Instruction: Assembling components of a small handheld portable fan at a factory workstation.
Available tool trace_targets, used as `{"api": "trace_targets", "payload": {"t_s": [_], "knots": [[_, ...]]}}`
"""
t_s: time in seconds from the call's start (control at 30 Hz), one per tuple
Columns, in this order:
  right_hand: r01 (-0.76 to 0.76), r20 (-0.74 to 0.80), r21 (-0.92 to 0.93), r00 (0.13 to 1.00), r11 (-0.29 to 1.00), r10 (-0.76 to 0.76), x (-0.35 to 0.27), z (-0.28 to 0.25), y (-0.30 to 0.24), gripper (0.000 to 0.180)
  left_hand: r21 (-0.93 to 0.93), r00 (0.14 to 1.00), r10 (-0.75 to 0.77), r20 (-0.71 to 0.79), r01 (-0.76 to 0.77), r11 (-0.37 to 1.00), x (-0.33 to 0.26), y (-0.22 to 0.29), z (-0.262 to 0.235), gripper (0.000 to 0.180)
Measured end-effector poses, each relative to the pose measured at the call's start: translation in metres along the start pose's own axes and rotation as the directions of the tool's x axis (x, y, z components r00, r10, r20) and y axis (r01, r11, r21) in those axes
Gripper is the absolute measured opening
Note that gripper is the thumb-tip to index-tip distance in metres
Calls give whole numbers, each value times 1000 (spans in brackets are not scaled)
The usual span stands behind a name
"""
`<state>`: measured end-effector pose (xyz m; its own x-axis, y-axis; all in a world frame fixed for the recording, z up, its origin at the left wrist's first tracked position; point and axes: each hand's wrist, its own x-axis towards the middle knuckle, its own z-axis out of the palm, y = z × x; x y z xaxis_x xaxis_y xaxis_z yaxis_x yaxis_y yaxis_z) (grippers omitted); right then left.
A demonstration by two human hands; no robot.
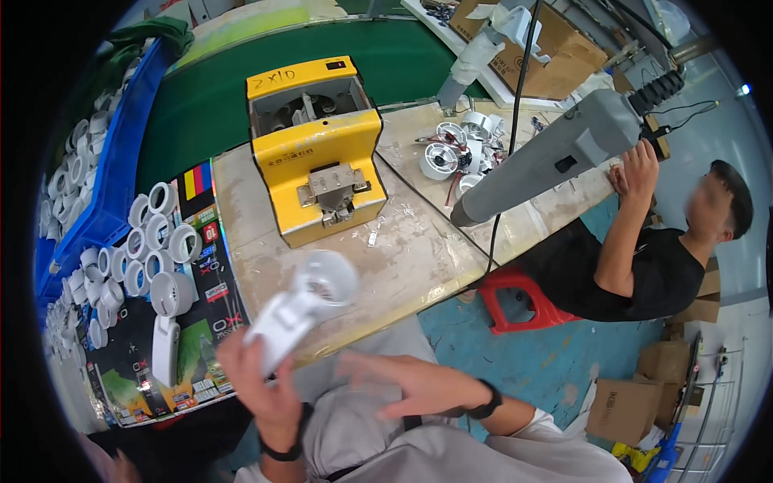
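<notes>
My left hand [262, 386] grips the handle of a white handheld fan housing [282, 324], whose round ring head points up and to the right over the front edge of the workbench. The fan housing is blurred by motion. My right hand [419, 385] hangs over my lap, thumb and fingers apart, with nothing visible in it; its fingers are smeared. Beyond the fan housing stands a yellow machine [318, 153] with a metal fixture on its front. A similar white fan housing [166, 346] lies at the left beside several white rings [161, 233].
A blue bin [109, 189] of white parts stands far left. Wired fan parts [441, 159] lie beyond the yellow machine. A grey tube [547, 161] and black cable [515, 129] hang over the bench's right side. At right, another person [660, 270] sits near a red stool [515, 302].
</notes>
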<state>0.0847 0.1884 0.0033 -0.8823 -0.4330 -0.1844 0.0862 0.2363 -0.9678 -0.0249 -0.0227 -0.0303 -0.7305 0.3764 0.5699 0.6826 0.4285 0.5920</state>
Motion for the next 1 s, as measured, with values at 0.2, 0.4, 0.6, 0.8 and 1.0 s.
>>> {"api": "trace_targets", "payload": {"t_s": [0.2, 0.4, 0.6, 0.8, 1.0], "knots": [[580, -723, 546, 691, 605, -10, 35, 45, 12, 79, -76, 991, 131, 32, -128, 989, -14, 40, 13, 44], [567, -792, 453, 610, 688, 18, 29, 42, -7, 71, -149, 985, 169, 19, -165, 975, -19, 46, 11, 59], [483, -809, 369, 587, 795, 19, 31, 38, -14, 63, -215, 991, 113, 70, -96, 972, -25, 53, 7, 64], [515, -783, 384, 622, 766, -26, 26, 40, -11, 68, -296, 994, 86, 63, -64, 953, -21, 53, 13, 60], [481, -788, 286, 610, 829, -82, 23, 43, -17, 73, -320, 996, 79, 40, -62, 945, -23, 54, 16, 55]]}}
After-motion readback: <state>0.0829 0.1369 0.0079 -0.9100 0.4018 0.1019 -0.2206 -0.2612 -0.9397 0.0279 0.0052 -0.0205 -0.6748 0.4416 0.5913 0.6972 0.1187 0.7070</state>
